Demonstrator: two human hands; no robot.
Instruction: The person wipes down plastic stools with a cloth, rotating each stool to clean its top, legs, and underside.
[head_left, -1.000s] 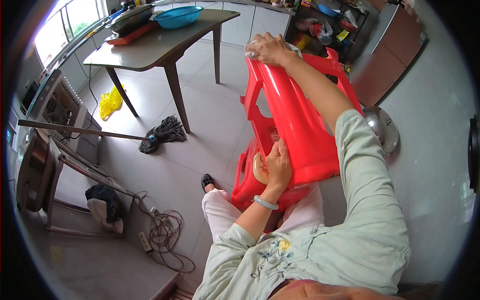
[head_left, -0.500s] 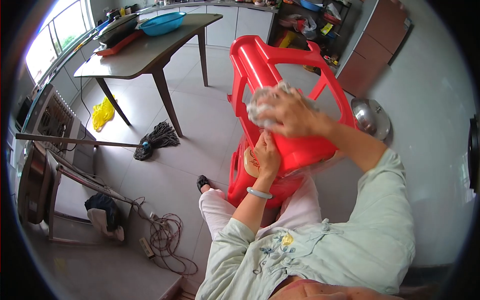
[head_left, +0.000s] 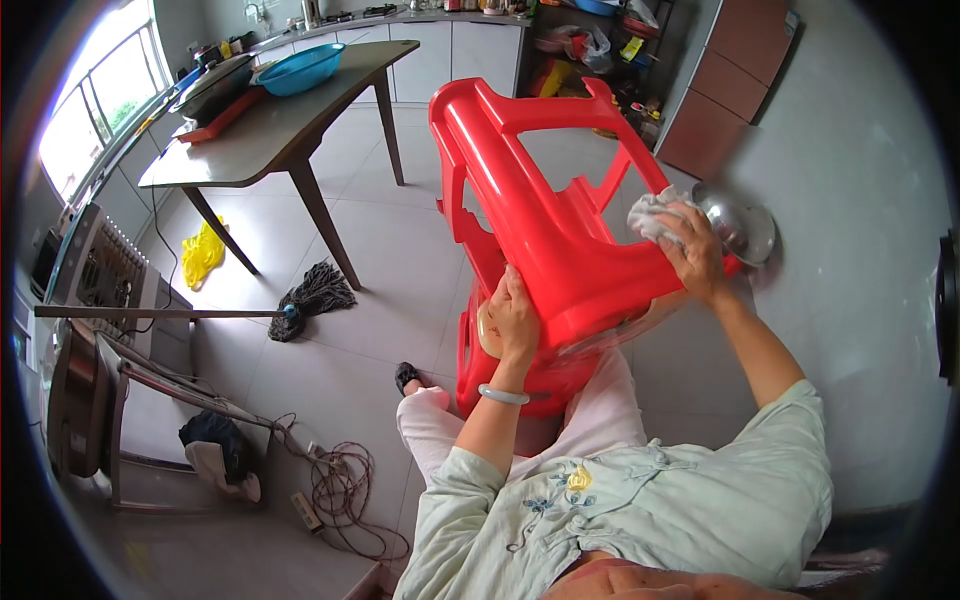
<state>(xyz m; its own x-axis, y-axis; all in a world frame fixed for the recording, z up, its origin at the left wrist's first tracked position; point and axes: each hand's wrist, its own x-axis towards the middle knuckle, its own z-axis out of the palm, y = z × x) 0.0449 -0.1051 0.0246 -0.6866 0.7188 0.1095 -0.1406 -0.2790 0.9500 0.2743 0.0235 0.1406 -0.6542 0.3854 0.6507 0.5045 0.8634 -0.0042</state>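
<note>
A red plastic stool (head_left: 540,235) lies on its side in front of me, its legs pointing away. My left hand (head_left: 514,320) is closed on the stool's near left edge, with the thumb on top. In my right hand (head_left: 694,250) is a crumpled whitish cloth (head_left: 652,213), pressed against the stool's right leg. Beneath it, between my knees, is another red plastic piece (head_left: 545,395), apparently a second stool. A beige round patch with markings (head_left: 488,330) shows beside my left hand, partly covered by it.
A dark-legged table (head_left: 300,120) bears a blue basin (head_left: 300,70) and a lidded pan (head_left: 215,85). A mop (head_left: 315,300), a yellow bag (head_left: 203,255) and coiled cables (head_left: 340,490) lie on the floor at left. A metal bowl-like thing (head_left: 735,225) is near the right wall.
My right hand has moved the cloth from the stool's middle to its right leg. The stool is turned slightly, and my left hand has shifted a little left with it.
</note>
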